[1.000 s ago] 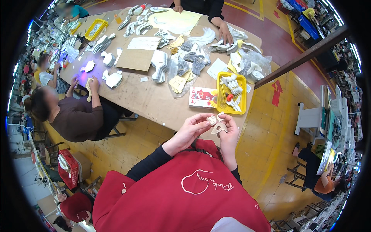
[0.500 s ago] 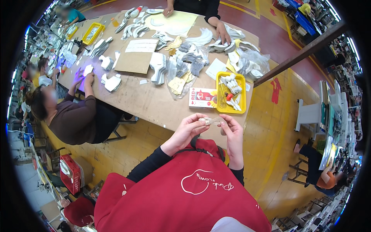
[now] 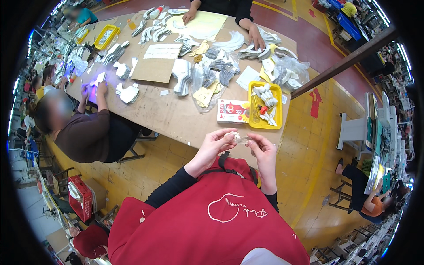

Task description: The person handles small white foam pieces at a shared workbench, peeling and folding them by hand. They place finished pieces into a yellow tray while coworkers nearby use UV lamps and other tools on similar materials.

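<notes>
From here I see the pale scrap (image 3: pixel 243 140) stretched between the person's hands, by the table's (image 3: pixel 172 110) near edge, just this side of the yellow tray (image 3: pixel 260 126). It looks light, thin and bendy, hardly slippery; the narrow parts might stretch or tear under a hard tug, so fingertips at its edges seem the best hold. The left hand (image 3: pixel 213 145) has thumb and fingers closed on the crumpled end; the right hand (image 3: pixel 265 152) pinches the other, thumb to forefinger, with little gap, the exact contact too small to make out. A second ago the scrap showed a broad loop; now it lies flatter, the fingertips slightly farther apart.
</notes>
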A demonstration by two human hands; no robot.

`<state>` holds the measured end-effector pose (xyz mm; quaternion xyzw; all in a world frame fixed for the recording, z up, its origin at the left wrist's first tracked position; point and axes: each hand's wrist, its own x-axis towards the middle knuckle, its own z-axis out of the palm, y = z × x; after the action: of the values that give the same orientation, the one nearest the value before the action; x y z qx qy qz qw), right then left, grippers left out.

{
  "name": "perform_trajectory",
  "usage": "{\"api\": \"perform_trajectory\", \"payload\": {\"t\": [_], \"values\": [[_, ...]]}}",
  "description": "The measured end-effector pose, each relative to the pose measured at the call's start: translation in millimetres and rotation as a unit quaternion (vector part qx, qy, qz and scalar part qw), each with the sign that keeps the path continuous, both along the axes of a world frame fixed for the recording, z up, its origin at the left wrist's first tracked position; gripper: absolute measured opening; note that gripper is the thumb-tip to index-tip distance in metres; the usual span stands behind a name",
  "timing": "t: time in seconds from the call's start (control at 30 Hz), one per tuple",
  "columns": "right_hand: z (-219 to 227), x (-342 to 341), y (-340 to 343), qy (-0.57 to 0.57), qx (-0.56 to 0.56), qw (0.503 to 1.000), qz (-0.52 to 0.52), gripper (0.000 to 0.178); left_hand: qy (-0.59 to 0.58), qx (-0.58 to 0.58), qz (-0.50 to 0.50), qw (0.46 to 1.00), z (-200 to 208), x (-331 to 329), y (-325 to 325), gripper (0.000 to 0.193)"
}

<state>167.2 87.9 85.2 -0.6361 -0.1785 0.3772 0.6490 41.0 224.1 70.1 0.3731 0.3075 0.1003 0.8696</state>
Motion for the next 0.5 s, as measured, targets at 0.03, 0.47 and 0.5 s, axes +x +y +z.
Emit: {"api": "perform_trajectory", "payload": {"t": [0.03,0.47,0.5], "values": [[-1,0,0,0.004,0.0,1.0,-0.018,0.017,-0.002,0.002,-0.002,1.0,-1,0,0,0.032],[-8,11,-1,-0.42,0.11,0.899,0.058,0.025,-0.028,0.01,-0.145,0.989,23,-10,15,0.035],[-8,11,-1,-0.425,0.105,0.897,0.06,0.025,-0.021,0.009,-0.147,0.989,25,-10,16,0.034]]}}
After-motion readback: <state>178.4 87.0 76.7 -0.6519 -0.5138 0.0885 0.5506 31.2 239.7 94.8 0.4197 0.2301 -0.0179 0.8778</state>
